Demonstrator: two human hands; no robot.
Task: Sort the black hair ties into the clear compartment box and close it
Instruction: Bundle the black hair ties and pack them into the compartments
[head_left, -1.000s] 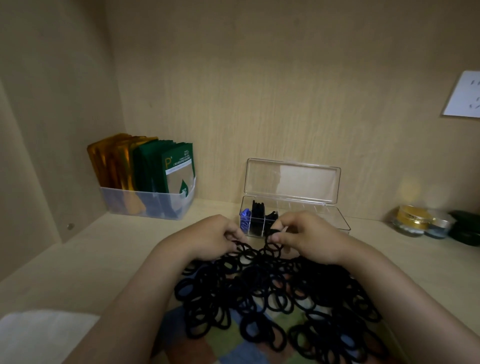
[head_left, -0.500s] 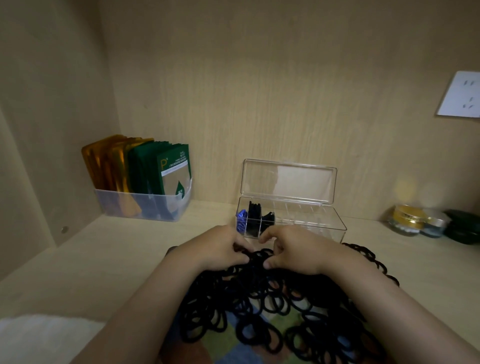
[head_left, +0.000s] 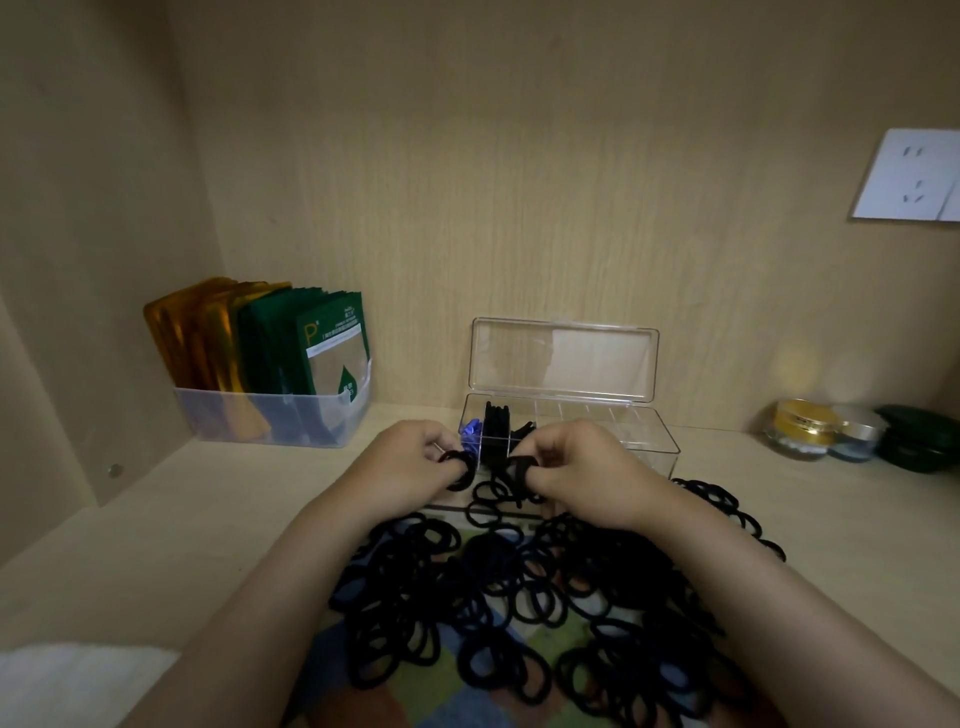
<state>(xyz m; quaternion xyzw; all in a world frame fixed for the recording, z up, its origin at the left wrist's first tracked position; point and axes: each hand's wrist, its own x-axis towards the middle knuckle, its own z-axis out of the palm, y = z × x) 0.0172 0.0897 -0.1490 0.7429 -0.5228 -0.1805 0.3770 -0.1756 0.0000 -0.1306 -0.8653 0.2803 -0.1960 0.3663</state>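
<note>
A big heap of black hair ties (head_left: 519, 597) lies on a patterned cloth in front of me. Behind it stands the clear compartment box (head_left: 623, 441) with its lid (head_left: 563, 358) upright and open. Black ties fill two compartments near its left end, beside something blue (head_left: 471, 431). My left hand (head_left: 410, 462) pinches a black hair tie (head_left: 460, 470) just in front of the box. My right hand (head_left: 576, 467) grips another black tie (head_left: 519, 470) looped round its fingertips. Both hands hover above the far edge of the heap.
A translucent bin (head_left: 270, 415) with gold and green sachets stands at the back left. Small jars (head_left: 802, 428) and a dark green container (head_left: 919, 439) sit at the right. A white socket plate (head_left: 909, 176) is on the back wall. White cloth (head_left: 72, 680) lies at bottom left.
Both hands have lifted from the heap toward the box, and each now holds a black tie between its fingers. The camera view has shifted slightly.
</note>
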